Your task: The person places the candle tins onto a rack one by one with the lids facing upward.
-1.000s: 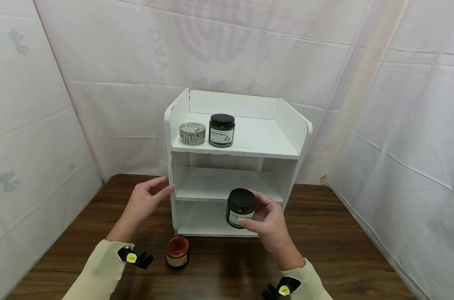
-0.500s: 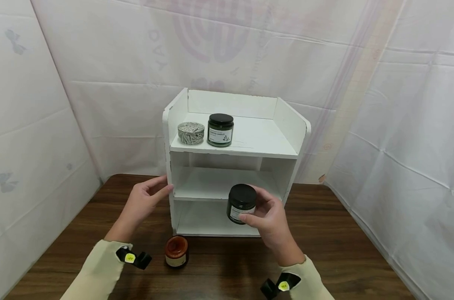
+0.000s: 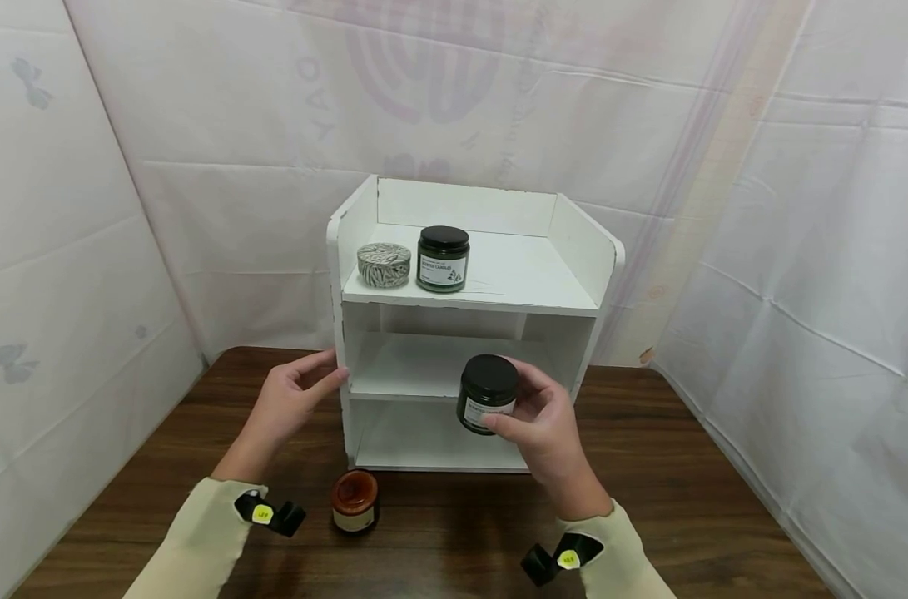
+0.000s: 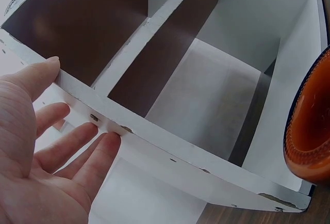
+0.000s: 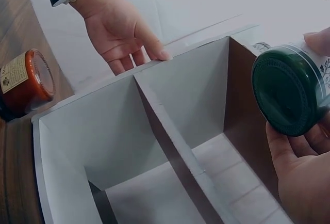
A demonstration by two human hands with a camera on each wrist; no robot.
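My right hand holds a dark green glass candle jar with a black lid and white label, thumb in front and fingers round the far side. It is raised before the middle compartment of a white shelf unit, its green base showing in the right wrist view. My left hand touches the unit's left side panel; its thumb rests on the front edge, and its loosely extended fingers lie along the outer face. An amber candle jar stands on the table between my forearms.
On the top shelf, a round patterned tin sits at the left beside a second black-lidded green candle jar. The wooden table extends round the unit. White sheets hang behind and at both sides.
My right hand has lifted the green candle jar steadily, slightly to the right, from the bottom compartment's height towards the middle one. My left hand stays on the side panel.
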